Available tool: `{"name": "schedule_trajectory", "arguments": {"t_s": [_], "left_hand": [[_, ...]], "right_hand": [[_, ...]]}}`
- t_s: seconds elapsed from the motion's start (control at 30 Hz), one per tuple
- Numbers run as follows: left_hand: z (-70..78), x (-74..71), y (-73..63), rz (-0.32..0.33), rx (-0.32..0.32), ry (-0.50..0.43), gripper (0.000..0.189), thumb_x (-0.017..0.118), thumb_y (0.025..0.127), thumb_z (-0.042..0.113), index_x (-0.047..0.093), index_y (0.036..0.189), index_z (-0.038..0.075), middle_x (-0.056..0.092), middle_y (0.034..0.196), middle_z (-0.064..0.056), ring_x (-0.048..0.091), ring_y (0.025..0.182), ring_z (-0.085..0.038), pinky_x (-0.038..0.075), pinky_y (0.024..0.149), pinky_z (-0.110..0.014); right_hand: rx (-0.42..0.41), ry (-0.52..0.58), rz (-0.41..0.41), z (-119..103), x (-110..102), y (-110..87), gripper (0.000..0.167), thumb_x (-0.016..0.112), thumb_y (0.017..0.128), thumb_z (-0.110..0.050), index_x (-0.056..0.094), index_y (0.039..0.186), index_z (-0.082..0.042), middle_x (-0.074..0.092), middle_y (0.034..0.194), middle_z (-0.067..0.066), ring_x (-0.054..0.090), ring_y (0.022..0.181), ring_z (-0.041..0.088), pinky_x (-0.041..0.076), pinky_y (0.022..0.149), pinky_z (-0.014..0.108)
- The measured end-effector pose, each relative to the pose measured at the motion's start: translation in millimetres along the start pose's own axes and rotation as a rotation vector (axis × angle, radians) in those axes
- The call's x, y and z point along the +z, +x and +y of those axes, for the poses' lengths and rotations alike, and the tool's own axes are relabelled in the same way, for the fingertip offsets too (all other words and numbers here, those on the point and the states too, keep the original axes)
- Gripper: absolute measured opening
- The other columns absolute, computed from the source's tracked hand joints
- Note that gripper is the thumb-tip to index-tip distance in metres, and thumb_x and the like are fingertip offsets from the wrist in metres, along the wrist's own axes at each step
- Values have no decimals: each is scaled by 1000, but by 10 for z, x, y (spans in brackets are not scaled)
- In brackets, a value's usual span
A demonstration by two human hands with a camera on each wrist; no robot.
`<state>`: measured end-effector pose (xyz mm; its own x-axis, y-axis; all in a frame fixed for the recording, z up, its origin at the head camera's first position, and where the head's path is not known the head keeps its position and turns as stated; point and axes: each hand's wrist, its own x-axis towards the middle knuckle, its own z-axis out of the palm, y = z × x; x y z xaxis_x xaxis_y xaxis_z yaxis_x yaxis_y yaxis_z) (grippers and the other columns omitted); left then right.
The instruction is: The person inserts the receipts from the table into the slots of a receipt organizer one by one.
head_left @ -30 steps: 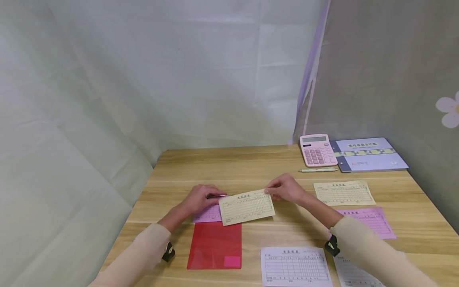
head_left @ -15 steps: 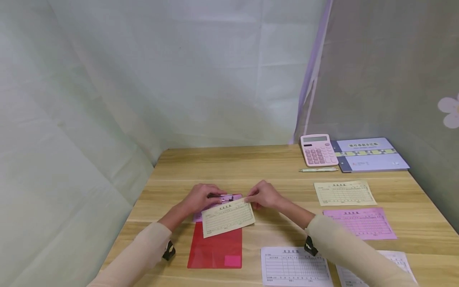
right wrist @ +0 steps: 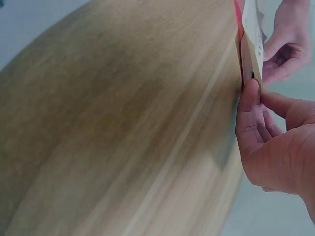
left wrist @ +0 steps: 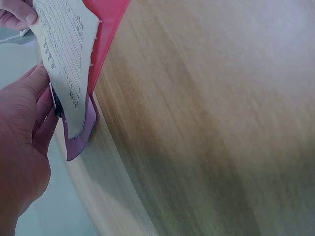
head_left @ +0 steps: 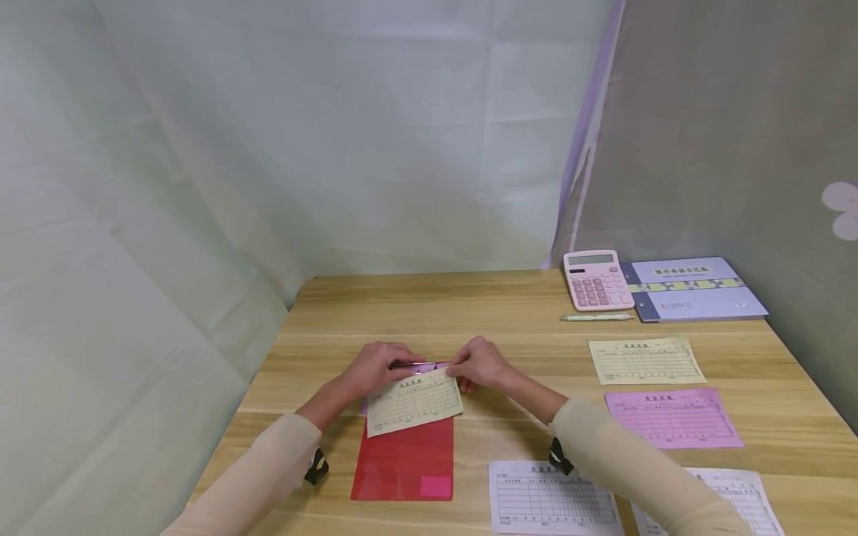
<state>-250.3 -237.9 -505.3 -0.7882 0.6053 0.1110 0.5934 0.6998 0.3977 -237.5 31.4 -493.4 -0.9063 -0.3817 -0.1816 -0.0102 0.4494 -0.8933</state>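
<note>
In the head view my left hand grips the metal clip at the top of a small red clipboard. My right hand pinches the upper right corner of a pale yellow receipt slip. That slip lies slightly tilted over the clipboard's upper part and covers most of a pink slip. From the left wrist, the yellow slip overlaps the pinkish sheet beside my left fingers. The right wrist view shows my right thumb and fingers at the slips' corner.
On the right of the wooden table lie another yellow slip, a pink slip and two white slips, one partly under my right forearm. A pink calculator, a pen and a ledger sit at the back right.
My right hand has moved left with the yellow slip, bringing it over the pink slip and up to the clip. My left hand has stayed at the clip.
</note>
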Motion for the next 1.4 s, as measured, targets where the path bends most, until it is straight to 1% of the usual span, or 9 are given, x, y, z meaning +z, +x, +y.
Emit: {"name": "schedule_trajectory", "arguments": {"t_s": [0.07,0.27,0.33,0.57,0.73,0.9,1.03,1.27,1.4], "left_hand": [[7,-4,2,-3,23,38,29,79,99,23,79,128,21,77,112,7,71,100,-7,58,85,-33],[88,-20,-1,-9,165,291,29,75,102,23,77,130,16,76,113,3,73,100,-13,60,87,-33],[120,-19,-7,-1,200,337,29,75,102,21,76,131,14,75,112,0,73,100,-15,61,87,-34],[169,2,-37,26,264,464,30,74,103,20,75,131,11,73,112,-2,73,98,-16,61,86,-32],[173,16,-47,28,264,493,29,72,104,20,75,131,12,72,112,-1,72,97,-14,61,86,-31],[163,26,-47,14,252,508,30,70,105,17,74,134,14,72,118,0,72,105,-14,60,90,-31],[150,29,-49,9,244,492,31,70,104,12,73,135,14,72,120,0,72,107,-14,60,92,-31],[141,20,-44,8,244,466,35,70,102,4,73,136,14,73,121,-1,72,109,-16,60,93,-34],[144,13,-46,9,225,445,38,71,101,3,73,137,16,74,122,-1,73,110,-17,60,92,-35]], "right_hand": [[-1,-4,1,9,9,4,9,78,95,-2,80,89,4,72,66,13,66,50,17,59,53,31],[-2,-12,9,13,35,4,10,77,96,-1,78,87,3,70,63,12,64,48,15,59,51,31],[4,-15,13,13,42,6,10,78,95,-2,78,86,3,69,62,11,63,48,15,58,51,31],[7,-16,36,27,69,16,12,78,95,-3,76,84,2,67,59,9,61,46,14,57,49,30],[9,-17,48,26,80,16,14,79,95,-3,75,82,1,65,56,7,61,45,14,56,47,29],[13,-19,57,24,78,16,14,79,95,-2,76,82,2,65,56,7,61,45,14,56,47,29],[5,-17,63,26,86,22,13,79,94,-1,76,81,2,66,57,8,61,45,15,56,47,30],[20,-41,79,17,96,22,14,79,94,-3,77,80,0,66,56,8,61,45,14,55,47,29],[26,-46,89,2,103,22,13,79,94,-4,78,81,0,67,57,9,61,45,13,56,46,29]]}}
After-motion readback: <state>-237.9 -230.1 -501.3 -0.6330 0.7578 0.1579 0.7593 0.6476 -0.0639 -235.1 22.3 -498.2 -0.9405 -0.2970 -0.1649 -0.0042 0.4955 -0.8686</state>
